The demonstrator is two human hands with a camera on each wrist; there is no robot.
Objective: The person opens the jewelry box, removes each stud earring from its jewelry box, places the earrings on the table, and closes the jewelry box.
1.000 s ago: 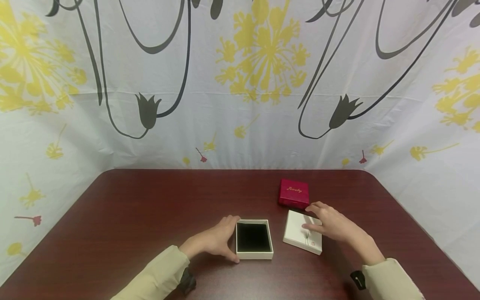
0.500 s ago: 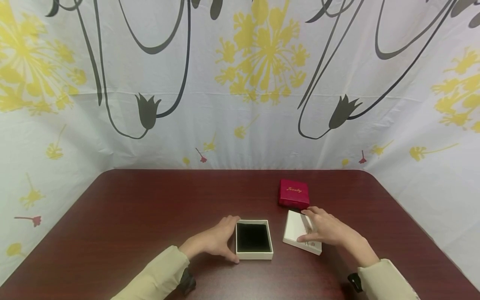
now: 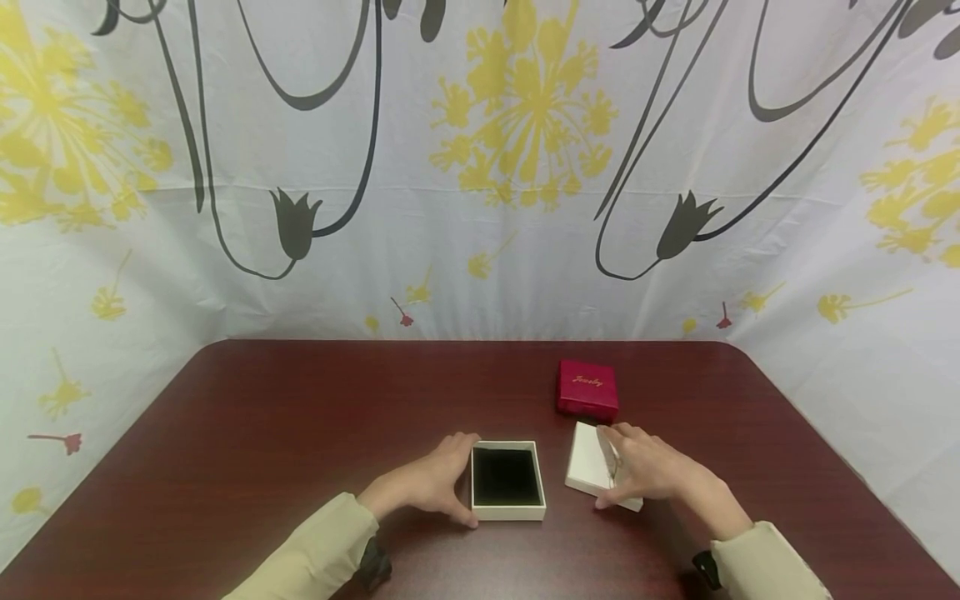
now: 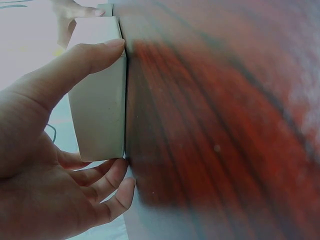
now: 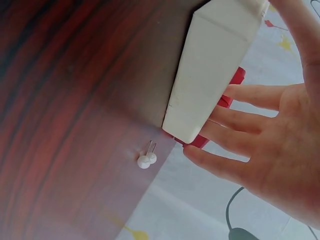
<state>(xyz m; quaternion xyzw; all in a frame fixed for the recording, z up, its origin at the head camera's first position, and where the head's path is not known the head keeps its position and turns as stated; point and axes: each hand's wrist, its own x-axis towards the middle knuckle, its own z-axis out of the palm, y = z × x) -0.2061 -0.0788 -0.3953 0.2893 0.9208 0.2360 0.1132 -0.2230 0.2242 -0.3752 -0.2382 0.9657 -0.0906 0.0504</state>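
Note:
A white open box base [image 3: 510, 515] with a black pad [image 3: 507, 477] inside sits on the table. My left hand [image 3: 431, 482] grips its left end, thumb at the near side and fingers at the far side; the left wrist view shows the thumb [image 4: 92, 59] pressed on the white wall. To the right lies a white lid [image 3: 591, 458] with a printed motif. My right hand [image 3: 660, 467] spreads over it, thumb by the near edge, the other fingers [image 5: 230, 132] fairly straight by the far edge. Whether they press the lid is unclear.
A red box [image 3: 587, 390] marked "Jewelry" stands just behind the lid. Two small white balls on thin pins, like stud earrings [image 5: 144, 161], lie on the brown table [image 3: 300, 417] in the right wrist view. A patterned curtain [image 3: 480, 292] hangs behind the table.
My right hand has moved left and slightly down over the lid, its thumb coming to the near edge. The left hand and box base have stayed put.

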